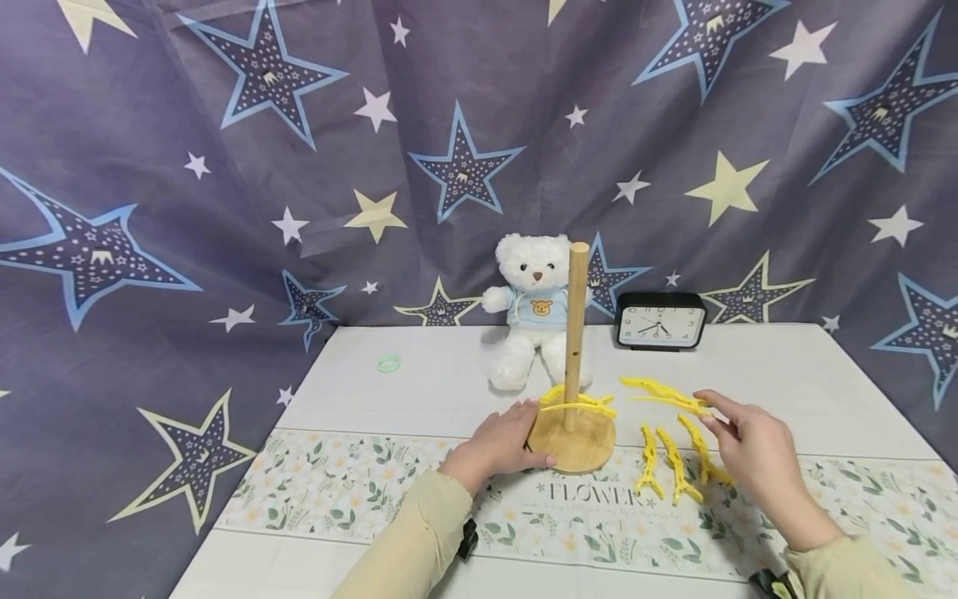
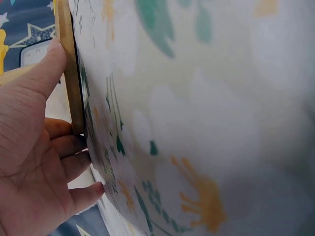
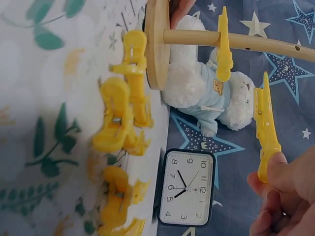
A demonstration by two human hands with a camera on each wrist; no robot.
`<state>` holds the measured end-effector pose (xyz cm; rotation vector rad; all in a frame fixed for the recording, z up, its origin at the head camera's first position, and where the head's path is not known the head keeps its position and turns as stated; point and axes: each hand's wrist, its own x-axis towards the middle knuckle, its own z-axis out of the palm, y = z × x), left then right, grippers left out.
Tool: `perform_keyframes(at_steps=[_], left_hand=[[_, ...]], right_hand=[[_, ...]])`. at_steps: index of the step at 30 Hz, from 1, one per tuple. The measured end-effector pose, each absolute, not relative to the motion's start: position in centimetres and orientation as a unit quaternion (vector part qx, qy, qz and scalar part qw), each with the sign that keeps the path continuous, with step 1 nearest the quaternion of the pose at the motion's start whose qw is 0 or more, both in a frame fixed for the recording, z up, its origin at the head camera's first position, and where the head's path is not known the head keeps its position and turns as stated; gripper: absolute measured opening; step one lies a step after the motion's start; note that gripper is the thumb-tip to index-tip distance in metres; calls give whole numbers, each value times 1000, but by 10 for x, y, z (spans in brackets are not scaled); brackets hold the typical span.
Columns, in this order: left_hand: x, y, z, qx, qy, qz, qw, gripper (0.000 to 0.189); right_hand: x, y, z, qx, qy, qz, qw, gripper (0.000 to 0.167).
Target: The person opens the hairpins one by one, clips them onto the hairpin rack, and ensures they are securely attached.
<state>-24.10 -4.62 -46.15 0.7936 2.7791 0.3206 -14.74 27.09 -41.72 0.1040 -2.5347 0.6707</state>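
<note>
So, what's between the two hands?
In the head view: a wooden stand with one yellow piece, three loose yellow pieces, and another pinched by the right hand.

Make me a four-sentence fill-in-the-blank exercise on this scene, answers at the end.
The piece pinched by the right hand is coloured ____.
The ____ hand touches the round wooden base.
On the floral cloth, near the right hand, lie ____ loose pieces.
The teddy bear wears a top coloured light ____.

Missing words: yellow; left; three; blue.
</note>
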Motion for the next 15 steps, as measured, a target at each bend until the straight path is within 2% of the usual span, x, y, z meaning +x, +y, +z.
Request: perform_keyframes(at_steps=[15], left_hand=[[-240,-46,-460,271,948,115,118,96]], right_hand=[[-164,243,-407,70,-923,251,282,23]])
